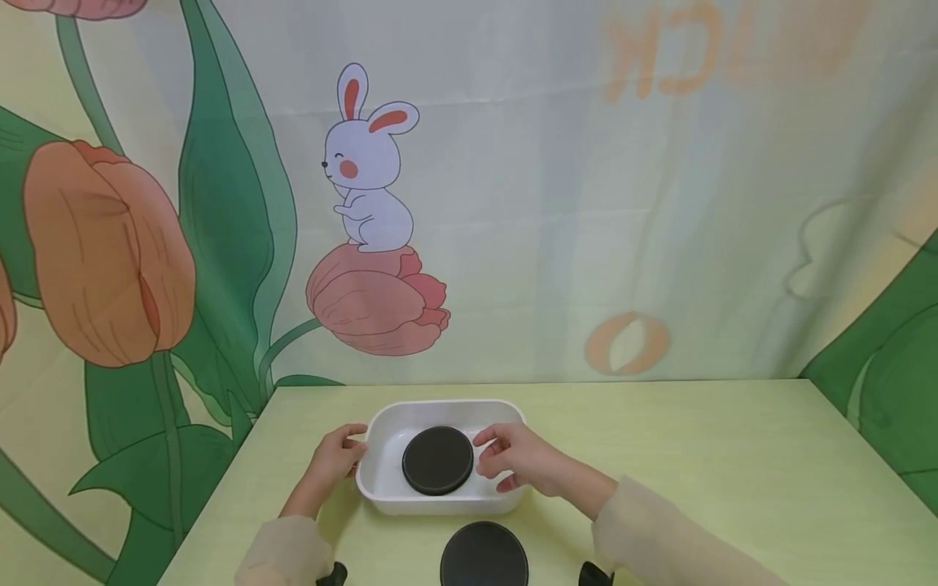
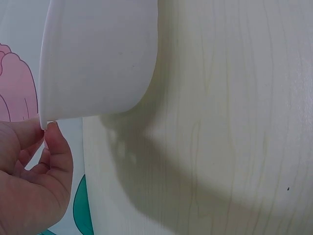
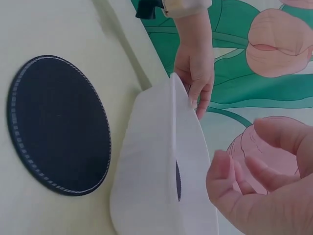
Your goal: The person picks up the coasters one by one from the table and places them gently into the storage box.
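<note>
A white rectangular tray with rounded corners stands on the table. Inside it lies a round black coaster. My left hand pinches the tray's left rim between thumb and fingers, as the left wrist view shows up close. Over the tray's right end hovers my right hand, fingers loosely bent and holding nothing, with its fingertips near the coaster's right edge. A second black coaster, with pale stitching round its border, lies flat on the table in front of the tray.
The pale wood-grain table ends at the back against a hanging cloth printed with tulips and a rabbit. Black wrist-camera parts show at the bottom of the head view, beside both sleeves.
</note>
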Demonstrator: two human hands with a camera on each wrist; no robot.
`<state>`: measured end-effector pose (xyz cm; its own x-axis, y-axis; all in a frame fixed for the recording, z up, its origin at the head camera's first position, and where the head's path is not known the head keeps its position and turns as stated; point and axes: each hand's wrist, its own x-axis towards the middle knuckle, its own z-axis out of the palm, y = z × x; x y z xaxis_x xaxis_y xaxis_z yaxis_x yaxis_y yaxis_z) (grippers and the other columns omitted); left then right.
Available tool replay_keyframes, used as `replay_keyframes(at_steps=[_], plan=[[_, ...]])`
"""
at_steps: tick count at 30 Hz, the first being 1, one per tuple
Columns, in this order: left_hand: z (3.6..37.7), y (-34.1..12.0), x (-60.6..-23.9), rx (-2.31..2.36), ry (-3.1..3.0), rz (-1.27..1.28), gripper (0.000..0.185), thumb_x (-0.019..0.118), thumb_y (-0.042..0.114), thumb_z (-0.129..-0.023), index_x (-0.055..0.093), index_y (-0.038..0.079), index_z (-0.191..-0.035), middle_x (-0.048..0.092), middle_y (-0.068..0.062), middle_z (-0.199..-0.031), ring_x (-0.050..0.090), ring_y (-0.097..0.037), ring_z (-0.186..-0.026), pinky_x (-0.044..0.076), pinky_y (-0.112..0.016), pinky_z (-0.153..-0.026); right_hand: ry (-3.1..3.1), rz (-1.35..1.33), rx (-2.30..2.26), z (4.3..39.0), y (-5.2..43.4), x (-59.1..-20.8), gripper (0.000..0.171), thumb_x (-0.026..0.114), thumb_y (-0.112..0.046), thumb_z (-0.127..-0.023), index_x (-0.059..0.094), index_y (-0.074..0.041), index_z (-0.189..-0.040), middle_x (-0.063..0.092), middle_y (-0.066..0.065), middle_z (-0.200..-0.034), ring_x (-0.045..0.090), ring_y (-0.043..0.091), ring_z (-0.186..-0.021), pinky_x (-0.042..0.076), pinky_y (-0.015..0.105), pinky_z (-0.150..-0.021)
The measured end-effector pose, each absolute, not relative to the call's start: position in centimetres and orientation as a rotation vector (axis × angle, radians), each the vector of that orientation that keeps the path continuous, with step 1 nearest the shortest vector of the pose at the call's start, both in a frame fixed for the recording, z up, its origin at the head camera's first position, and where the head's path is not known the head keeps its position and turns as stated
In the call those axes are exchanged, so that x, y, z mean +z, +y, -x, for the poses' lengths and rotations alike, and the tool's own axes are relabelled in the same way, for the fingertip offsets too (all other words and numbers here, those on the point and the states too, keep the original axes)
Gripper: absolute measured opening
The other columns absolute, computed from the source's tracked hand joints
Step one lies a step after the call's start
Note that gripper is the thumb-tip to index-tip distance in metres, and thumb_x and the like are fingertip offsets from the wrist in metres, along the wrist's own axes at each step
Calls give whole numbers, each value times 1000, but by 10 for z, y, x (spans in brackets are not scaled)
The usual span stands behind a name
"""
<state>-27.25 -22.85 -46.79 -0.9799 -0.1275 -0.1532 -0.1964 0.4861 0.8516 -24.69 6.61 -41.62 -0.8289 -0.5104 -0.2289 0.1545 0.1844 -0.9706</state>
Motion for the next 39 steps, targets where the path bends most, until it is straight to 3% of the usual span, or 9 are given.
replay_keyframes(at_steps=[6, 16, 39], plan=[[271, -229, -467, 1528, 2642, 297, 34, 48, 2, -88, 46, -1, -122, 55, -20, -96, 55, -20, -76, 48, -25, -59, 1898, 389, -1613, 231, 81, -420, 39, 57, 0, -71, 48, 0, -108, 54, 4, -78, 51, 14, -64, 45, 26, -51], [269, -228, -465, 1515, 2652, 295, 33, 48, 2, -88, 46, -1, -121, 55, -19, -95, 54, -20, -75, 47, -24, -58, 1835, 430, -1499, 214, 101, -432, 33, 63, -5, -76, 51, 1, -105, 53, 3, -77, 52, 14, -64, 46, 25, -49], [271, -227, -465, 1521, 2650, 284, 34, 48, 3, -88, 45, -1, -122, 55, -21, -98, 56, -22, -79, 49, -26, -59, 1883, 349, -1592, 213, 110, -497, 39, 63, -3, -74, 48, 9, -107, 54, 3, -75, 50, 11, -56, 44, 20, -42]])
